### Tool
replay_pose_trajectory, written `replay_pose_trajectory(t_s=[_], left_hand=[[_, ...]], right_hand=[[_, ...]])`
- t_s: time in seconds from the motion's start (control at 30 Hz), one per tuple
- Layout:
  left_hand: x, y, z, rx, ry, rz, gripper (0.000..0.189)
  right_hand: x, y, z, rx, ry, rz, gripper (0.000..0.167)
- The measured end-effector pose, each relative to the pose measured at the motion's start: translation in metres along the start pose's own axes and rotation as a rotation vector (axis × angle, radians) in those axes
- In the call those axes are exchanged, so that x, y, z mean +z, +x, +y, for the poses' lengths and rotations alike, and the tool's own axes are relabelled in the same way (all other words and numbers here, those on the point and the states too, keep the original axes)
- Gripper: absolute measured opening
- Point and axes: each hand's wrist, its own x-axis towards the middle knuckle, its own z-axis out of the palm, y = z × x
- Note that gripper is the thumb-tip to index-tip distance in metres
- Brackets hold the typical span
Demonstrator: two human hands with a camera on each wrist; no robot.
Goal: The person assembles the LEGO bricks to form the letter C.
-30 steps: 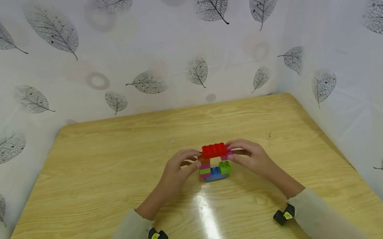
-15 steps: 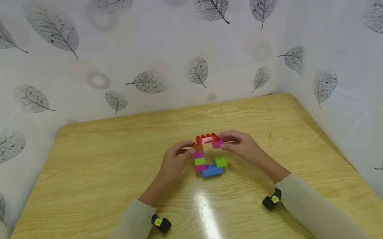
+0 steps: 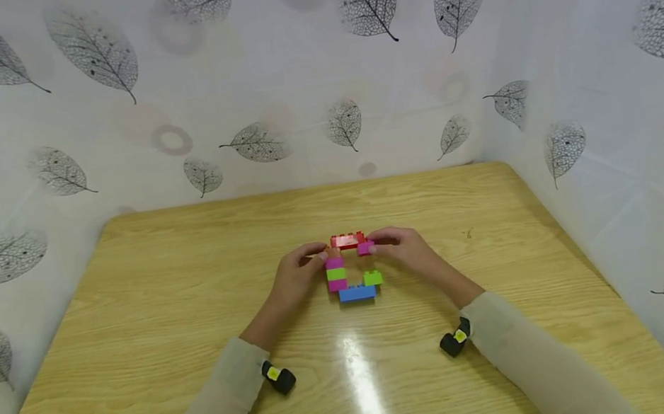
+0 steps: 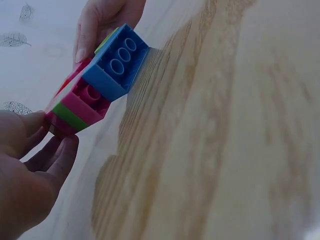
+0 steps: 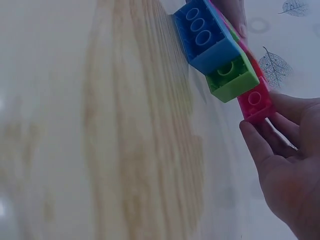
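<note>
In the head view, a ring of toy building bricks is held up between both hands. A red brick point(image 3: 348, 240) spans its top and a blue brick point(image 3: 357, 293) its bottom. Up the left side run a pink brick point(image 3: 337, 285), a lime green one, another pink one and an orange brick point(image 3: 334, 252), which my left hand point(image 3: 293, 281) pinches. My right hand point(image 3: 406, 253) pinches a pink brick point(image 3: 365, 248) under the red one's right end. Below it, a gap separates a lime green brick point(image 3: 373, 278) on the blue one. Hollow undersides face both wrist cameras, notably the blue brick's point(image 4: 117, 62).
The wood-grain table point(image 3: 197, 256) extends around the hands. Behind it and along both sides hangs a white cloth point(image 3: 287, 78) printed with grey leaves. A black wrist camera point(image 3: 279, 378) sits at the left cuff, another camera point(image 3: 455, 339) at the right.
Both hands have shifted left with the bricks, after first moving farther away. The ring has tilted, so its front faces show more and the red brick's top less. Both grips stay.
</note>
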Motion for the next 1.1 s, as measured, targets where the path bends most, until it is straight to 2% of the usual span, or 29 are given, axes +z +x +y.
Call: replay_pose_trajectory(t_s=[0.2,0.53,0.87,1.1], left_hand=[[0.000,0.006,-0.007,-0.043,0.001,-0.013,0.032],[0.001,0.010,-0.014,-0.027,0.046,-0.024,0.031],[0.000,0.011,-0.013,-0.054,0.053,-0.045,0.032],[-0.005,0.009,-0.009,-0.088,0.038,-0.075,0.034]], right_hand=[[0.005,0.002,0.003,0.048,0.032,-0.004,0.042],[0.009,0.003,0.007,0.091,0.091,-0.007,0.036],[0.010,0.005,0.008,0.108,0.076,-0.012,0.035],[0.007,0.004,0.009,0.099,0.072,-0.017,0.043]])
